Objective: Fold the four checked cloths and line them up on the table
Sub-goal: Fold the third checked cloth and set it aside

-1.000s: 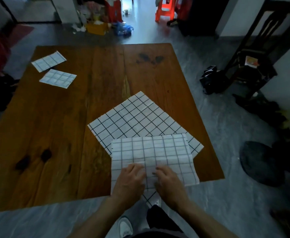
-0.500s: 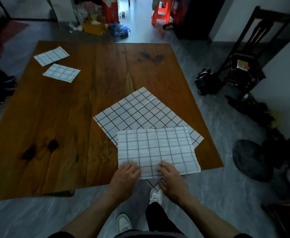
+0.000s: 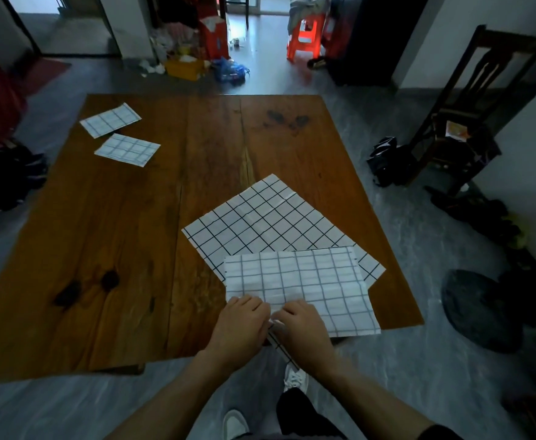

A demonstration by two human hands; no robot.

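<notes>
While the half-folded cloth lies at the near edge of the wooden table, its long side runs left to right along that edge, and its near right corner just overhangs it. Under it sits the open cloth, turned like a diamond with one corner pointing away toward the far side of the table and its near corner hanging off the edge between the two hands. The left hand and the right hand sit close together on the near edge of the half-folded cloth; the fingers are curled and look to be pinching that edge, which bunches up a little between them.

Half a second ago the hands were slightly apart on that edge; now they are nearly touching, and the near edge is puckered where it was flat. The cloth itself has not turned.

Four checked cloths in all: two at the near side, and two small folded ones at the far left corner, the far folded cloth and the nearer folded cloth, just beside each other, each tilted a different way. Two hands, one table. A dark wooden chair stands off to the right, and a red plastic stool stands beyond the table
</notes>
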